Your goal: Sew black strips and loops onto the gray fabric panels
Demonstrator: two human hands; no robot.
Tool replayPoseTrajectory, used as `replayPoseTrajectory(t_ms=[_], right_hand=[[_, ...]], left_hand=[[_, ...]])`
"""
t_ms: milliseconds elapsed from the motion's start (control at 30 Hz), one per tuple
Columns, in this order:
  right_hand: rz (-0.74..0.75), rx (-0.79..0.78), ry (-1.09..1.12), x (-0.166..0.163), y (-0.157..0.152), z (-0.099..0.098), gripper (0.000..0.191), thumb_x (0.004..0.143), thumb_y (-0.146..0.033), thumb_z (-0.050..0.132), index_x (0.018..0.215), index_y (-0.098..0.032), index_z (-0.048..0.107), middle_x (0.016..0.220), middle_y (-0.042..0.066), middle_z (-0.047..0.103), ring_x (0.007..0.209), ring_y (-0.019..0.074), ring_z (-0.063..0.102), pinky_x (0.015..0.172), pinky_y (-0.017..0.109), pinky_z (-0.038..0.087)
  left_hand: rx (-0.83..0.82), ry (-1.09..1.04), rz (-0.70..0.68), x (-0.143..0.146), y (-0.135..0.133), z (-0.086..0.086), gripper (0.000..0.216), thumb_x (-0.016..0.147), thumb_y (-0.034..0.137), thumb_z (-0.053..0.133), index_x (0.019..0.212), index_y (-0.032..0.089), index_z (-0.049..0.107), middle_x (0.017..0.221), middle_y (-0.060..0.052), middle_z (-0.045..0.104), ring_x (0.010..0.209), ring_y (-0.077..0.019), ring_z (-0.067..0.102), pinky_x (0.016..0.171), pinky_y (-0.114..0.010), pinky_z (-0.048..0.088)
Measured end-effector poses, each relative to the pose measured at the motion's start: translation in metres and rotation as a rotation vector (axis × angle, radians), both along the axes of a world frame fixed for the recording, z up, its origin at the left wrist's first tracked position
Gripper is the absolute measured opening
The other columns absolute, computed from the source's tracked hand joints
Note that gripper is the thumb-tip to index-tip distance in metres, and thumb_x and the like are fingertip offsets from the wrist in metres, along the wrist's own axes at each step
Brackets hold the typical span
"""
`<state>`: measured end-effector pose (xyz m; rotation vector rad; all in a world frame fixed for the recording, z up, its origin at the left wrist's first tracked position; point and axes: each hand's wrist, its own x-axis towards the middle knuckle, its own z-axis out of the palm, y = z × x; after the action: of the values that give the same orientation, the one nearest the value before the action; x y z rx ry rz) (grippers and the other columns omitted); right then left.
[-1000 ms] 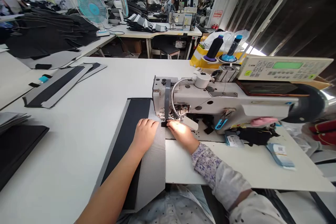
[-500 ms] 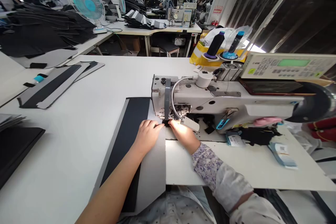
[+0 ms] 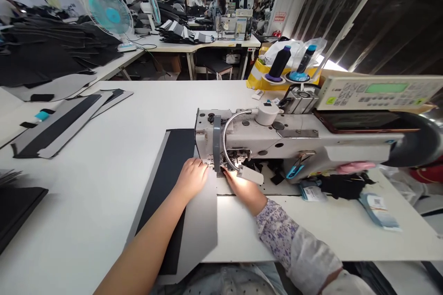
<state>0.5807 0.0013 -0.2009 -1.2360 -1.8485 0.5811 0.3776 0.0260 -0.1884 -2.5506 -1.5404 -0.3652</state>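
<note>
A person's left hand (image 3: 191,178) lies flat, fingers spread, on a grey-and-black fabric panel (image 3: 180,193) at the near side of a sewing machine (image 3: 277,138), while the right hand (image 3: 244,187) presses open beside the needle.

White table (image 3: 104,184) carries sewing machine (image 3: 277,136) and grey-black panel (image 3: 180,193).

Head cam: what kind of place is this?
Most likely a sewing workshop or garment factory. The left hand and right hand press a grey and black panel at an industrial sewing machine. Thread cones stand behind it, and stacks of cut black pieces cover another table.
</note>
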Motion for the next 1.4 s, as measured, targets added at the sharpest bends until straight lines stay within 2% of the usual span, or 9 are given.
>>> replayPoseTrajectory(t_ms=[200,300,500,667,833,967,1167,1267,1400], right_hand=[[-0.070,0.052,-0.218,0.036,-0.037,-0.008,0.026,0.094,-0.026,0.048,0.110,-0.025,0.067,0.103,0.006,0.070,0.094,0.0225,0.066,0.083,0.037,0.054],[-0.250,0.087,-0.236,0.087,-0.065,-0.010,0.023,0.094,-0.029,0.048,0.104,-0.020,0.067,0.096,0.008,0.069,0.091,0.0218,0.064,0.082,0.036,0.053],[-0.699,0.045,-0.421,0.180,-0.085,-0.014,0.030,0.093,-0.033,0.045,0.097,-0.015,0.068,0.086,0.011,0.066,0.077,0.0226,0.061,0.074,0.037,0.050],[-0.763,-0.049,-0.433,0.193,-0.072,-0.020,0.026,0.089,-0.032,0.052,0.084,-0.015,0.071,0.079,0.010,0.065,0.074,0.0223,0.060,0.071,0.035,0.047],[-0.779,0.024,-0.316,0.194,-0.080,-0.016,0.030,0.090,-0.034,0.049,0.083,-0.016,0.073,0.079,0.010,0.066,0.078,0.0237,0.060,0.074,0.037,0.047],[-0.715,0.044,-0.130,0.172,-0.092,-0.009,0.028,0.089,-0.038,0.053,0.084,-0.018,0.073,0.080,0.008,0.067,0.076,0.0211,0.060,0.074,0.036,0.049],[-0.293,-0.021,0.053,0.057,-0.068,0.005,0.014,0.087,-0.029,0.061,0.081,-0.022,0.072,0.078,0.002,0.067,0.075,0.0159,0.060,0.067,0.027,0.047],[-0.126,-0.041,-0.038,0.012,-0.044,0.007,0.011,0.086,-0.026,0.063,0.078,-0.022,0.070,0.077,0.001,0.066,0.076,0.0161,0.060,0.071,0.028,0.046],[0.024,0.023,-0.168,-0.009,-0.019,-0.001,0.012,0.089,-0.021,0.059,0.082,-0.019,0.069,0.079,0.003,0.066,0.078,0.0171,0.060,0.072,0.029,0.046]], left_hand=[[-0.059,0.014,-0.023,-0.004,-0.019,0.006,0.030,0.091,0.026,0.043,0.112,0.020,0.064,0.112,-0.012,0.066,0.104,-0.0260,0.060,0.092,-0.041,0.046],[-0.073,0.043,-0.041,-0.009,-0.049,0.001,0.041,0.091,0.034,0.041,0.127,0.021,0.056,0.133,-0.011,0.057,0.121,-0.0294,0.053,0.100,-0.046,0.042],[-0.011,0.008,-0.005,-0.007,-0.077,-0.016,0.050,0.094,0.042,0.028,0.129,0.020,0.057,0.138,-0.012,0.054,0.127,-0.0328,0.049,0.102,-0.052,0.040],[0.010,0.038,0.006,-0.003,-0.074,-0.017,0.053,0.094,0.043,0.026,0.127,0.018,0.058,0.136,-0.013,0.055,0.126,-0.0321,0.049,0.102,-0.051,0.040],[0.012,0.028,0.001,-0.006,-0.073,-0.016,0.051,0.094,0.042,0.027,0.127,0.018,0.058,0.136,-0.013,0.055,0.125,-0.0325,0.049,0.102,-0.051,0.040],[-0.062,-0.084,-0.009,0.012,-0.079,-0.008,0.045,0.094,0.042,0.032,0.122,0.020,0.060,0.130,-0.012,0.059,0.121,-0.0308,0.052,0.101,-0.050,0.040],[-0.300,-0.363,-0.002,0.066,-0.072,0.008,0.031,0.096,0.040,0.035,0.100,0.026,0.062,0.106,-0.002,0.066,0.102,-0.0187,0.058,0.090,-0.034,0.045],[-0.286,-0.245,0.125,0.059,-0.052,0.010,0.028,0.094,0.031,0.036,0.086,0.021,0.062,0.093,-0.004,0.066,0.091,-0.0206,0.059,0.082,-0.034,0.044],[-0.223,-0.002,0.278,0.024,-0.030,0.015,0.030,0.093,0.031,0.039,0.084,0.020,0.065,0.093,-0.008,0.067,0.089,-0.0251,0.058,0.082,-0.039,0.040]])
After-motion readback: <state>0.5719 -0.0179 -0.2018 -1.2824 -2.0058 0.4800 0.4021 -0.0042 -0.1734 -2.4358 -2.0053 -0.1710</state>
